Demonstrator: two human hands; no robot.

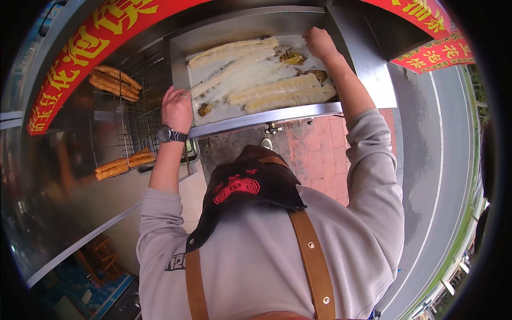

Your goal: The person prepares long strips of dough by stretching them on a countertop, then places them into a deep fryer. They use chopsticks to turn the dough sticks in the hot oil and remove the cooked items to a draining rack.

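In front of me is a rectangular steel fryer (pixel 264 121) with bubbling oil. Several pale fried dough sticks (pixel 282 98) float in it, along with dark brown and yellowish bits (pixel 293 58). My left hand (pixel 177 110), with a ring and a wristwatch, is at the fryer's left rim, fingers bent; whether it grips the rim or something thin is hidden. My right hand (pixel 321 43) is closed above the far right corner of the fryer; anything inside the fist cannot be made out.
Left of the fryer, a wire rack (pixel 124 136) holds golden-brown dough sticks (pixel 116 83) at its far end and more (pixel 125 164) at the near end. A steel side surface (pixel 370 76) adjoins the fryer's right. Red banners with yellow writing hang around the stall.
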